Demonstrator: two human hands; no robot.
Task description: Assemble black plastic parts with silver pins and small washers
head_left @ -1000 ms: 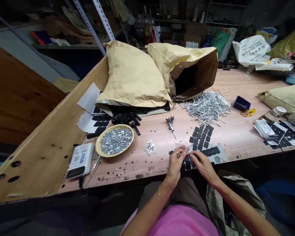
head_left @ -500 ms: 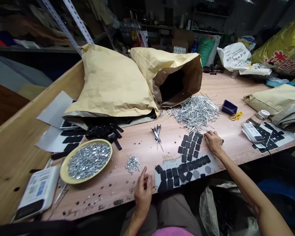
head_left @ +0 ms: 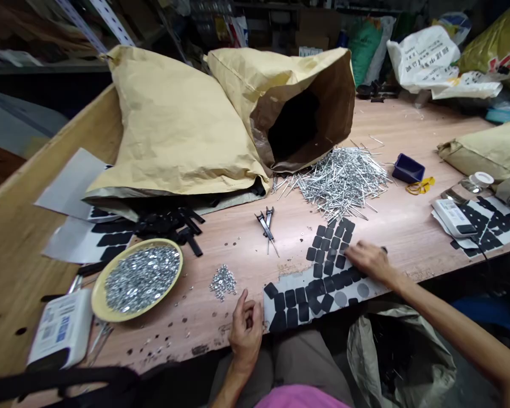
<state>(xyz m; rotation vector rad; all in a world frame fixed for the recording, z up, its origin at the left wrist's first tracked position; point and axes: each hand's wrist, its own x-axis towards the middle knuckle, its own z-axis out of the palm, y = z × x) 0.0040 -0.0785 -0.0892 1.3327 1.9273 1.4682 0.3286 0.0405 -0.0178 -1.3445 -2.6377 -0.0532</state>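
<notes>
My left hand (head_left: 244,324) rests at the table's front edge with its fingers curled in, just left of a grey sheet of black adhesive pads (head_left: 300,297). What the fingers hold, if anything, is hidden. My right hand (head_left: 368,260) lies over the right part of that sheet, smeared by motion, so its fingers are unclear. Beyond it spreads a pile of thin metal pins (head_left: 340,181). A small heap of shiny metal bits (head_left: 222,280) lies just ahead of my left hand.
A yellow dish of metal bits (head_left: 100,294) and a white box (head_left: 59,331) sit at the left. Brown paper sacks (head_left: 182,124) lie at the back, one open. Black clips (head_left: 267,224), black strips (head_left: 182,224), a small blue tray (head_left: 408,168) and more pad sheets (head_left: 488,224) are around.
My hands were together over the pad sheet, then parted. The right hand reached to the pin pile and has now drawn back onto the sheet. The left hand stays at the front edge.
</notes>
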